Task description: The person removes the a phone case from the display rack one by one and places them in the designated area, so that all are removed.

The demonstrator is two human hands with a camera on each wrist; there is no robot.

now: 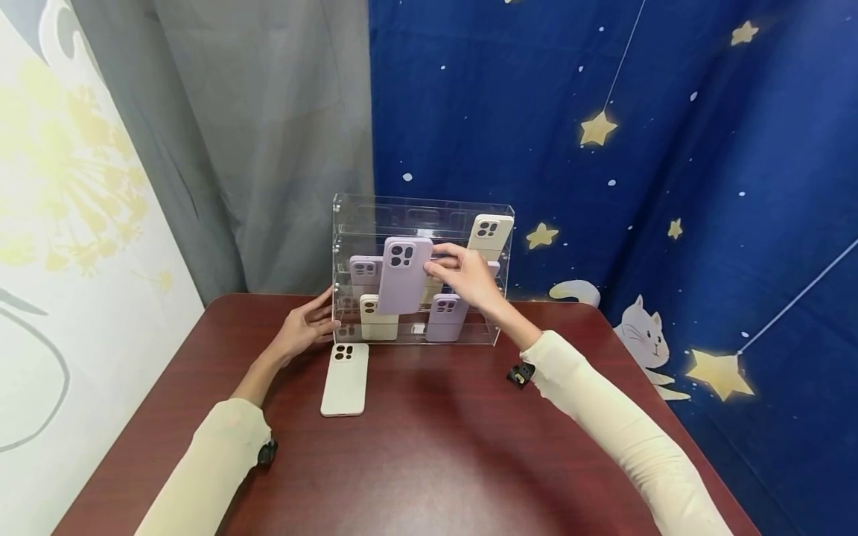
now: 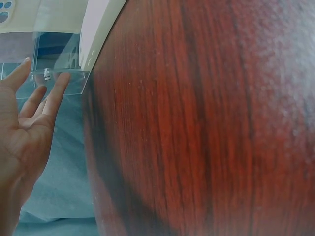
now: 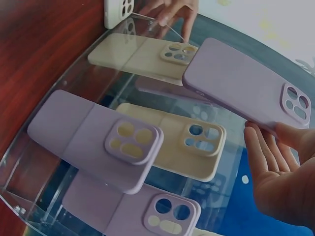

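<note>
While the right hand [image 1: 469, 279] pinches the purple phone case [image 1: 405, 275] by its right edge, thumb and fingertips clamped on it, the left hand [image 1: 302, 327] has its fingers apart against the left edge of the clear rack [image 1: 375, 214], near the desk's [image 1: 429, 454] far edge. From where I stand, case is tilted before the middle tiers; can't tell if its lower end touches one. Risk, my guess: one-sided pinch could let it swivel or slip; its bottom might knock the cream case [image 1: 380, 325] in the lowest tier; a hard push could skid the rack. Materials: cases matte, rounded corners, camera cutouts; rack glossy, straight-edged, acrylic-looking; desk reddish wood-grain, some sheen. Flat cream case [image 1: 345, 383] lies by rack's front left corner.
</note>
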